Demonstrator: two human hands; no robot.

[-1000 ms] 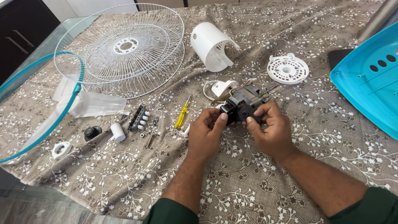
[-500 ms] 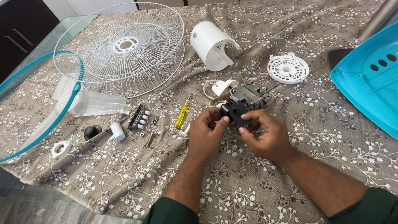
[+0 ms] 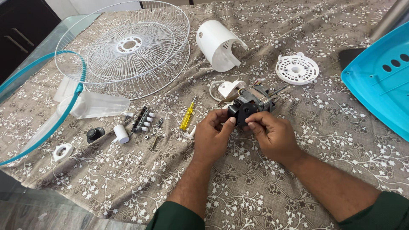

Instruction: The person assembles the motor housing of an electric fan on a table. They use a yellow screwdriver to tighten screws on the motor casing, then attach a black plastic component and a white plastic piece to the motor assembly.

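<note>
While the fan motor (image 3: pixel 251 104) was held just above the patterned tablecloth (image 3: pixel 264 187) near the middle of the table, it was gripped from both sides. The left hand (image 3: pixel 211 138) was curled against the motor's black end housing, its thumb pressed on the left edge. The right hand (image 3: pixel 272 134) was closed on the same black housing from the right, with fingertips (image 3: pixel 251 125) pinched on its front face. A white plastic piece with a cord (image 3: pixel 228 88) lay just behind the motor. A yellow-handled screwdriver (image 3: pixel 187 117) was seen left of the hands, close to a small white peg (image 3: pixel 191 133). Further left, a black switch block with white buttons (image 3: pixel 142 120), loose screws (image 3: pixel 152 138), a white cylinder cap (image 3: pixel 121 133), a black knob (image 3: pixel 94 135) and a white ring nut (image 3: pixel 63 152) were spread on the cloth. Two wire fan grilles (image 3: pixel 128 47) were stacked at the far left, beside a white motor cover (image 3: pixel 217 44). A white round vented plate (image 3: pixel 297 68) lay to the right, near a turquoise plastic panel (image 3: pixel 379 81).
</note>
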